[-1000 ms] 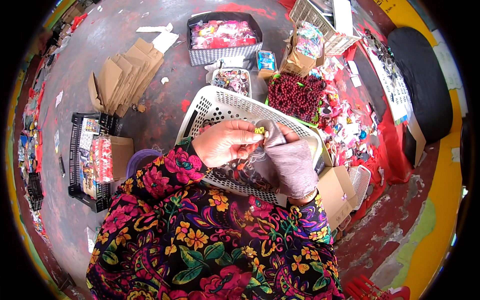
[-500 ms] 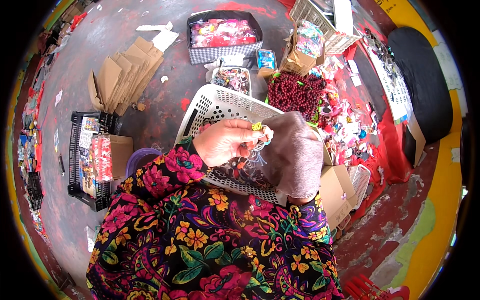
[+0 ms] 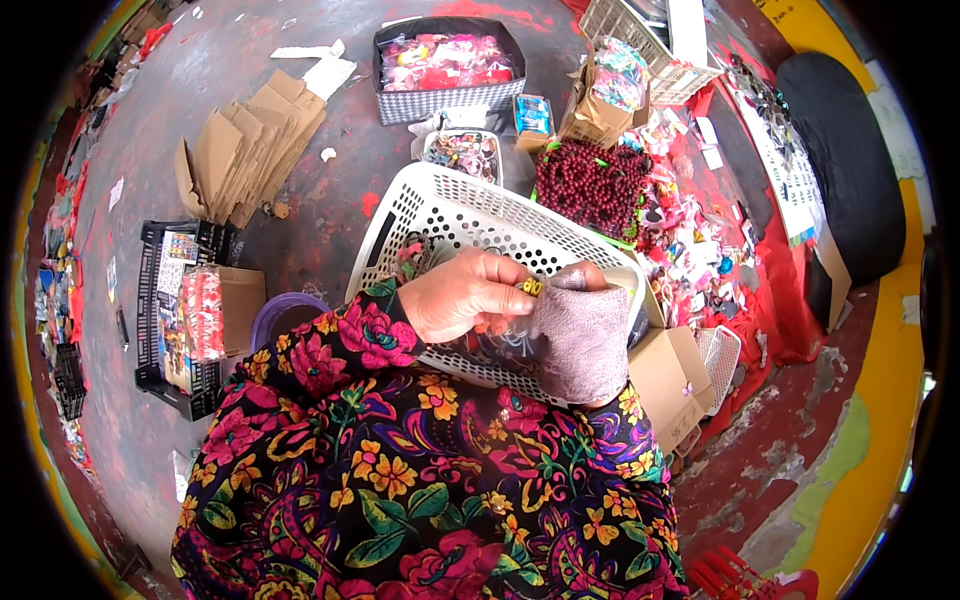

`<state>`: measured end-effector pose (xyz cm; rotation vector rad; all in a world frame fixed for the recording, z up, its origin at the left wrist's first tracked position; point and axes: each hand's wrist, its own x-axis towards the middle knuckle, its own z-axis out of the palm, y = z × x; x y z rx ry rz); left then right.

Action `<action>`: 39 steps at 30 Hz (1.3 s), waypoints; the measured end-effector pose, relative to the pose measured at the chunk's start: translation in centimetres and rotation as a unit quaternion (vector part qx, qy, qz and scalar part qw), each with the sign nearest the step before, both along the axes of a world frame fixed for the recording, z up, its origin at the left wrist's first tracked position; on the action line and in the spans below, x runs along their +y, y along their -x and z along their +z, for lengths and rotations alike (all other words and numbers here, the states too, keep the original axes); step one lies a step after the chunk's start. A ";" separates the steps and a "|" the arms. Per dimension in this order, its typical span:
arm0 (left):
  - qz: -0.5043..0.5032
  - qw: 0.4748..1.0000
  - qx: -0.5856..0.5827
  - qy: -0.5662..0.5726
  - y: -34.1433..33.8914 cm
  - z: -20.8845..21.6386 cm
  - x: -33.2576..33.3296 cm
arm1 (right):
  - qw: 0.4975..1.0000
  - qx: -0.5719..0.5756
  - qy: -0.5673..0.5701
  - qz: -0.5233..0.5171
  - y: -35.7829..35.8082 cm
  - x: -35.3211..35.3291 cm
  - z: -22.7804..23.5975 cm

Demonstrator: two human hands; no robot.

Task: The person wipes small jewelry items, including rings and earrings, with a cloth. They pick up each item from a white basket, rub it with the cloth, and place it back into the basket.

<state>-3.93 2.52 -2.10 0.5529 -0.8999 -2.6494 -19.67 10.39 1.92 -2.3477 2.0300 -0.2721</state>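
Observation:
In front of me, over a white plastic basket (image 3: 385, 235), my left hand (image 3: 460, 295) pinches a small yellow charm (image 3: 531, 287) between thumb and fingertips. A few thin, pale cords show just below it. Beside it is my right hand (image 3: 580, 275), with a mauve cloth (image 3: 585, 345) draped round it down to the wrist. Only part of the fingers shows above the cloth, close to the charm. Small mixed items lie in the basket, partly hidden under my hands.
Beyond the basket are a small white tray (image 3: 432, 150) of trinkets, dark red beads (image 3: 590, 190) and a checked bin (image 3: 440, 105). Flattened cardboard (image 3: 250, 150) and a black crate (image 3: 150, 300) stand left, with a purple bucket (image 3: 262, 325). A cardboard box (image 3: 670, 375) is right.
My right hand's fingers have come into view at the cloth's top edge, and the cloth has drawn in and dropped lower. My left hand has shifted slightly right and down with the charm.

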 end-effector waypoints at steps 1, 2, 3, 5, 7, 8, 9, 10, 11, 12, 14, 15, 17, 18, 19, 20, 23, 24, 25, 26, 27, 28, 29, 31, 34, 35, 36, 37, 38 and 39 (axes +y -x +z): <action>-0.010 1.000 0.000 0.013 0.0 -0.2 0.1 | 0.999 -0.027 0.013 0.025 0.1 0.0 0.4; -0.007 1.000 -0.002 0.004 0.0 0.0 0.2 | 0.997 -0.053 0.026 0.051 0.3 0.1 0.8; -0.004 1.000 -0.004 -0.004 0.0 0.4 0.2 | 0.993 -0.080 0.039 0.076 0.4 0.1 1.0; -0.001 1.000 0.010 -0.014 0.0 0.6 0.2 | 0.987 -0.110 0.090 0.075 0.4 -0.4 1.0; 0.000 0.999 0.041 -0.016 0.0 0.8 0.0 | 0.989 -0.113 0.082 0.050 0.3 -0.9 1.2; 0.019 0.999 0.028 -0.029 -0.1 1.4 0.0 | 0.993 -0.102 0.047 0.026 0.2 -1.1 1.7; 0.038 0.998 0.034 -0.030 -0.1 1.3 0.0 | 0.996 -0.091 0.013 0.002 0.1 -1.4 2.1; 0.058 0.997 0.039 -0.030 -0.1 1.1 0.0 | 0.996 -0.059 -0.034 0.058 0.5 -2.1 2.5; 0.076 0.996 0.046 -0.030 0.0 1.1 0.0 | 0.990 -0.128 -0.031 0.044 0.5 -2.4 2.2; 0.078 0.995 0.059 -0.035 -0.1 1.6 -0.1 | 0.980 -0.195 -0.028 0.031 0.5 -2.5 1.6; 0.101 0.993 0.042 -0.036 0.3 2.0 0.1 | 0.989 -0.122 0.008 0.084 0.8 -2.3 1.2; 0.112 0.992 0.034 -0.037 0.4 2.0 0.2 | 0.961 -0.276 -0.001 -0.002 0.4 -1.9 0.5; 0.102 0.993 0.048 -0.030 0.6 1.0 0.7 | 0.900 -0.424 -0.020 -0.097 -0.2 -1.3 -1.0; 0.100 0.993 0.055 -0.026 0.7 0.6 0.9 | 0.897 -0.428 -0.032 -0.107 -0.1 -1.1 -1.3; 0.097 0.994 0.048 -0.016 0.6 0.4 0.9 | 0.937 -0.345 0.006 -0.050 0.2 -1.2 -1.0; 0.094 0.995 0.043 -0.007 0.6 0.5 0.8 | 0.965 -0.258 0.044 0.007 0.4 -1.4 -0.6; 0.101 0.995 0.015 0.021 0.6 0.5 0.9 | 0.972 -0.202 0.074 0.095 1.4 -1.7 -0.7; 0.103 0.994 0.011 0.029 0.6 0.6 0.8 | 0.963 -0.235 0.081 0.104 1.6 -1.6 -1.0; 0.106 0.994 0.007 0.038 0.6 0.8 0.8 | 0.953 -0.266 0.088 0.114 1.8 -1.5 -1.1; 0.105 0.993 -0.003 0.057 0.7 0.8 0.8 | 0.952 -0.274 0.079 0.112 1.8 -1.4 -0.9; 0.105 0.991 -0.014 0.077 0.7 0.9 0.8 | 0.951 -0.281 0.069 0.111 1.9 -1.3 -0.7; 0.104 0.990 -0.024 0.096 0.8 0.9 0.8 | 0.949 -0.288 0.060 0.110 1.9 -1.2 -0.5; 0.097 0.988 -0.033 0.116 0.7 1.0 0.8 | 0.946 -0.307 0.046 0.095 1.9 -1.2 -0.6; 0.082 0.983 -0.049 0.155 0.6 1.0 0.8 | 0.937 -0.343 0.019 0.065 1.9 -1.1 -1.0; 0.081 0.985 -0.050 0.147 0.6 0.9 0.7 | 0.944 -0.310 0.029 0.110 1.8 -1.1 -0.4; 0.083 0.986 -0.049 0.137 0.6 0.8 0.7 | 0.946 -0.302 0.026 0.114 1.9 -1.1 -0.4; 0.086 0.987 -0.047 0.128 0.5 0.7 0.7 | 0.948 -0.294 0.022 0.117 2.1 -1.0 -0.5; 0.088 0.988 -0.046 0.118 0.5 0.7 0.7 | 0.950 -0.286 0.019 0.121 2.1 -1.0 -0.5; 0.082 0.989 -0.042 0.116 0.4 0.6 0.7 | 0.939 -0.325 0.021 0.111 2.0 -1.0 -0.5; 0.076 0.990 -0.039 0.115 0.3 0.6 0.7 | 0.926 -0.363 0.022 0.101 1.6 -1.0 -0.4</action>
